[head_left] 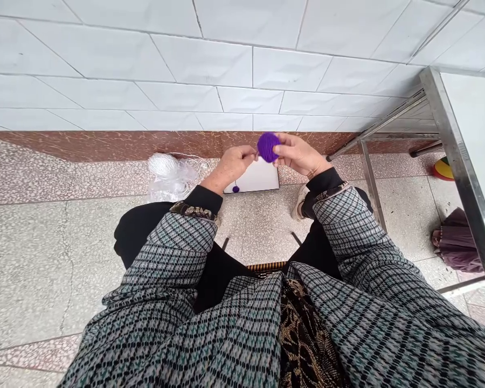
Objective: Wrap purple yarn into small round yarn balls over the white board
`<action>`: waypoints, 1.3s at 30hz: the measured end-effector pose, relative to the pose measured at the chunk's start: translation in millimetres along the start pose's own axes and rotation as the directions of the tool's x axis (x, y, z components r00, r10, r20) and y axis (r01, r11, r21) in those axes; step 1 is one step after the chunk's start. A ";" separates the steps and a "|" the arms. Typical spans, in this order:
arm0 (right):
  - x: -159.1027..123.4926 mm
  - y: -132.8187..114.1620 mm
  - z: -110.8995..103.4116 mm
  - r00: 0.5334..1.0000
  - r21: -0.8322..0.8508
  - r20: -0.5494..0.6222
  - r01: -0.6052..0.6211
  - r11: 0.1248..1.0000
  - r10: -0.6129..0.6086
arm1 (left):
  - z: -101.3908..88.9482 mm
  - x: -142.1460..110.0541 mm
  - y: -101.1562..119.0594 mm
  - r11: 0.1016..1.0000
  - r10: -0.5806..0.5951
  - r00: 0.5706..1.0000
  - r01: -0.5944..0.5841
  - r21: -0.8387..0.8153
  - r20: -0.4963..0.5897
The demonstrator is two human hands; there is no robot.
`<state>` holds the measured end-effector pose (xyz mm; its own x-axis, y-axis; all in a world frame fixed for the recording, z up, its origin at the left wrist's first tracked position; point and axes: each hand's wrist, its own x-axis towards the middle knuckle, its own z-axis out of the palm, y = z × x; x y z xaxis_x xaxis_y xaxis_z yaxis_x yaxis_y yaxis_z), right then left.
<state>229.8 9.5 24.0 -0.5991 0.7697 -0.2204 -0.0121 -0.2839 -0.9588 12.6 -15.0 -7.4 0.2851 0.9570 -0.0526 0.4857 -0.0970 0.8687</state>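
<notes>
A ball of purple yarn (pixel 268 147) is held up in front of the tiled wall. My right hand (pixel 299 153) grips it from its right side, thumb in front. Close to the ball's left side, my left hand (pixel 237 164) is closed in a pinch on purple yarn; the exact strand between its fingertips is too small to make out. Below, a small purple yarn bundle (pixel 236 189) lies on a white, dark-edged board or box (pixel 261 177) on the floor, with a thin strand rising from it towards my left hand.
White yarn in clear plastic (pixel 167 175) lies on the floor to the left. At right stands a metal-framed table (pixel 455 145), with a purple cloth item (pixel 461 242) and a red, yellow and green object (pixel 443 169) beneath it. The tiled wall (pixel 210 64) rises just ahead.
</notes>
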 end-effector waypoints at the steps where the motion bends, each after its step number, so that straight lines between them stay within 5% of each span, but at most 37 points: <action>1: 2.6 1.8 -2.4 0.998 0.004 -0.064 0.014 1.000 -0.014 | 2.6 -0.7 1.3 1.000 0.015 0.998 -0.015 0.005 0.059; 6: 13.3 13.1 -4.0 0.950 -0.193 -0.306 0.000 0.981 -0.060 | 0.9 -12.2 18.2 0.985 0.148 0.915 -0.170 0.027 0.376; 10: 11.2 13.4 6.1 0.951 -0.378 -0.309 -0.131 0.917 0.009 | -11.5 -16.1 21.4 0.971 0.193 0.939 -0.225 0.083 0.285; 13: 5.6 9.9 12.0 0.969 -0.425 -0.217 -0.205 0.882 0.120 | -19.0 -14.3 17.5 0.963 0.212 0.962 -0.235 0.129 0.173; 18: 0.2 8.4 11.4 0.953 -0.374 0.140 -0.199 0.906 0.268 | -25.8 -13.0 16.0 0.958 0.235 0.970 -0.242 0.152 0.068; 23: -2.1 9.4 5.5 0.934 -0.187 0.317 -0.107 0.976 0.163 | -25.7 -9.0 12.1 0.968 0.225 0.974 -0.224 0.113 0.001; 27: -3.9 2.4 1.6 0.983 -0.005 0.184 -0.010 1.000 0.010 | -17.2 -3.0 3.8 0.988 0.148 0.989 -0.146 0.057 -0.019; 30: -1.3 -2.5 -0.7 1.000 0.004 0.001 -0.014 1.000 0.014 | -8.7 -3.5 2.5 0.991 0.091 0.992 -0.099 0.090 0.092; 35: 8.5 4.4 -1.0 0.967 -0.117 -0.250 -0.070 0.991 0.039 | -3.7 -12.0 12.8 0.974 0.129 0.929 -0.184 0.130 0.347; 39: 10.5 11.2 2.6 0.935 -0.269 -0.336 -0.206 0.941 0.109 | -10.9 -13.5 16.1 0.961 0.181 0.943 -0.230 0.156 0.278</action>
<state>221.3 13.0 11.5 -0.2925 0.8813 -0.3711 0.3273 -0.2723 -0.9048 7.6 -26.5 12.6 0.5867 0.8093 -0.0296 0.5298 -0.3559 0.7699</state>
